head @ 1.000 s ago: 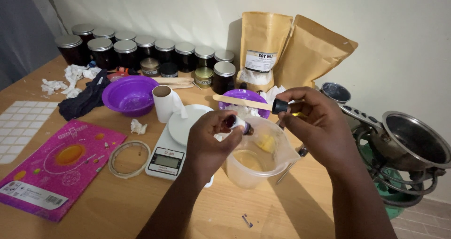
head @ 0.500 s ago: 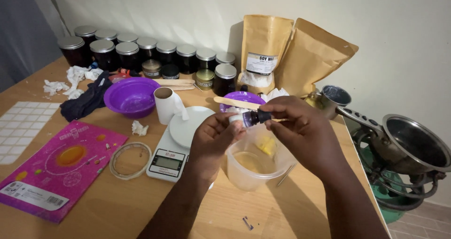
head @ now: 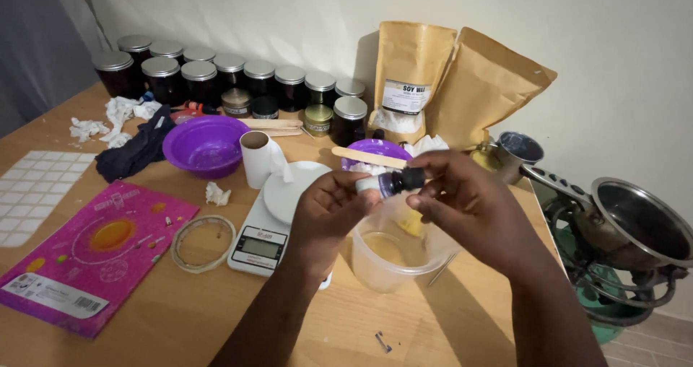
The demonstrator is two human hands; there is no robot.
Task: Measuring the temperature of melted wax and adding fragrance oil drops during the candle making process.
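Note:
My left hand (head: pixel 328 215) holds a small bottle (head: pixel 382 185) with a white label, lying sideways above a clear plastic cup (head: pixel 393 255). My right hand (head: pixel 469 208) pinches the bottle's black cap (head: pixel 410 179) between thumb and fingers. The cup stands on the wooden table (head: pixel 180 316) and has a little yellowish liquid at its bottom. A white kitchen scale (head: pixel 271 226) with a round plate sits just left of the cup, under my left wrist.
Several dark lidded jars (head: pixel 216 75) line the back wall. A purple bowl (head: pixel 204 145), a paper roll (head: pixel 258 158), two brown pouches (head: pixel 447 85), a pink booklet (head: pixel 86 255) and a tape ring (head: pixel 202 243) lie around. A metal pot (head: pixel 635 223) sits on a burner at right.
My hands have come together over the cup. The right hand, earlier apart with the cap, now has the cap on the bottle held by the left hand.

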